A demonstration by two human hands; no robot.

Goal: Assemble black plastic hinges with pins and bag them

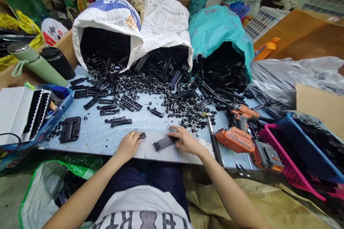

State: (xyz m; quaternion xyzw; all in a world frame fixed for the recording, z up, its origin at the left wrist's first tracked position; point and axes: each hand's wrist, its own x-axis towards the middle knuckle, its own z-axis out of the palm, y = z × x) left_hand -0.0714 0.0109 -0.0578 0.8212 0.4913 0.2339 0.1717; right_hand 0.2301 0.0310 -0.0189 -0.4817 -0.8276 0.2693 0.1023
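My left hand (129,146) rests near the table's front edge, its fingers closed on a small black plastic part (142,135). To its right, my right hand (185,139) grips one end of a flat dark plastic piece (164,143) with notched prongs at its other end. That piece slants over the pale work surface between both hands. Beyond the hands lie a pair of black link arms (118,121) and a single black link arm (155,112). A heap of small pins and black fittings (185,103) spreads behind my right hand.
Sacks of black parts, a blue-and-white one (107,10), a white one (166,18) and a teal one (220,25), line the back. A hammer (215,143) and an orange cordless drill (236,134) lie right, beside a pink basket (290,171). Left are a blue basket (57,114) and green bottle (40,62).
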